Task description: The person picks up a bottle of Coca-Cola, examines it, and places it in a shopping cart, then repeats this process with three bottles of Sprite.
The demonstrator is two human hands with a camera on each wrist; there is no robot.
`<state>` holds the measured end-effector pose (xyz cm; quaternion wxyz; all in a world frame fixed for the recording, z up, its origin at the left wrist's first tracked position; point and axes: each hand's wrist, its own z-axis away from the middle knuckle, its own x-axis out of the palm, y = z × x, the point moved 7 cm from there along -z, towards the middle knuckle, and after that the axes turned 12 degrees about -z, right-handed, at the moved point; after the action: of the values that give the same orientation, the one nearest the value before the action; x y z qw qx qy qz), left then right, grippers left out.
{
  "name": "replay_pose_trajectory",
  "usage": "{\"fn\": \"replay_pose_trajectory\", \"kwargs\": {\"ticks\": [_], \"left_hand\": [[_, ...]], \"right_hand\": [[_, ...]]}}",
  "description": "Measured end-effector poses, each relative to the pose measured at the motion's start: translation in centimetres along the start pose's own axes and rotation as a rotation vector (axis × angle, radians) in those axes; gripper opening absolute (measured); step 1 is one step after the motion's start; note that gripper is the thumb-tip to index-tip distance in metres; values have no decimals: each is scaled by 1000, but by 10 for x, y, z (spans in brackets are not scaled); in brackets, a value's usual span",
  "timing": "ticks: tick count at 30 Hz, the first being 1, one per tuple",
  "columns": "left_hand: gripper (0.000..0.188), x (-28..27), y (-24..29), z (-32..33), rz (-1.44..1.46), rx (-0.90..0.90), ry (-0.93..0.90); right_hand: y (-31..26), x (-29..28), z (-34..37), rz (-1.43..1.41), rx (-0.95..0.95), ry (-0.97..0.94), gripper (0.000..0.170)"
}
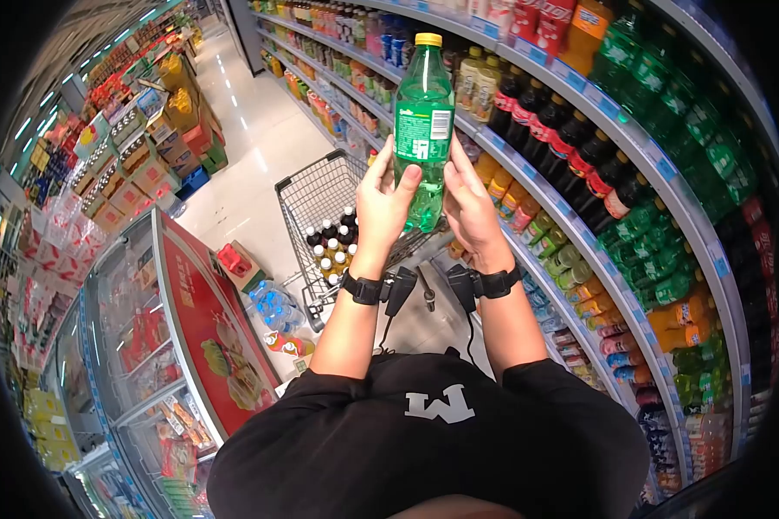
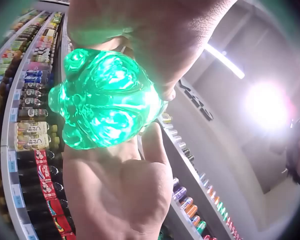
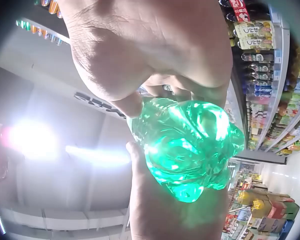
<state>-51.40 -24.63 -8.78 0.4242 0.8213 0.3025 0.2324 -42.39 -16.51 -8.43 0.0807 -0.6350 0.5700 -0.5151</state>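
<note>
A green soda bottle [image 1: 425, 86] with a yellow cap and green label stands upright between my two hands, its label with a white barcode panel facing the head camera. My left hand [image 1: 384, 201] grips its left side, thumb along the front of the lower half. On the other side my right hand [image 1: 471, 197] holds it, with that thumb at the bottle's edge. From below, the left wrist view shows the lobed bottle base [image 2: 107, 102] glowing green between both palms. The fingers behind the bottle are mostly hidden in the head view.
A shopping cart [image 1: 307, 192] stands ahead below my hands, holding dark and yellowish bottles [image 1: 333, 251] with white caps. Drink shelves [image 1: 580, 233] curve along the right. A red-sided freezer [image 1: 212, 333] is on the left, with stacked boxes [image 1: 121, 186] beyond the aisle floor [image 1: 247, 130].
</note>
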Motion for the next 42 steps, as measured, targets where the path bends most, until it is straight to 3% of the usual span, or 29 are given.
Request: {"fn": "replay_pose_trajectory", "kwargs": {"ticks": [5,7,9,11,13,16,17,25,27,29,33,42], "left_hand": [[51,-44,-20,1,51,-79,-13],[54,-55,-34,7,155,-224,33],[56,-64,-33,4,197,-205,-18],[56,-82,-35,-5,14,-42,-18],[55,-89,-26,-6,25,-104,-24],[53,-104,-12,-7,54,-82,111],[52,-109,-7,-7,21,-73,135],[54,-116,-16,-8,125,-130,84],[53,-114,-9,-11,-9,-126,40],[52,-118,-14,-14,58,-133,45],[52,-123,-13,-17,-8,-72,73],[68,-121,-7,-25,-50,-27,27]], "right_hand": [[32,34,-23,142,-45,-58,74],[50,40,-27,205,75,-35,79],[59,45,-34,238,21,-23,82],[62,54,-36,306,-55,-41,84],[70,63,-39,263,-26,-79,85],[74,67,-46,167,-88,-154,76],[82,62,-48,7,-35,-125,71],[87,84,-55,102,96,-167,83],[92,77,-59,140,47,-178,83],[91,76,-60,137,9,-186,82],[89,74,-63,11,65,-160,81],[100,71,-71,51,4,-166,78]]}}
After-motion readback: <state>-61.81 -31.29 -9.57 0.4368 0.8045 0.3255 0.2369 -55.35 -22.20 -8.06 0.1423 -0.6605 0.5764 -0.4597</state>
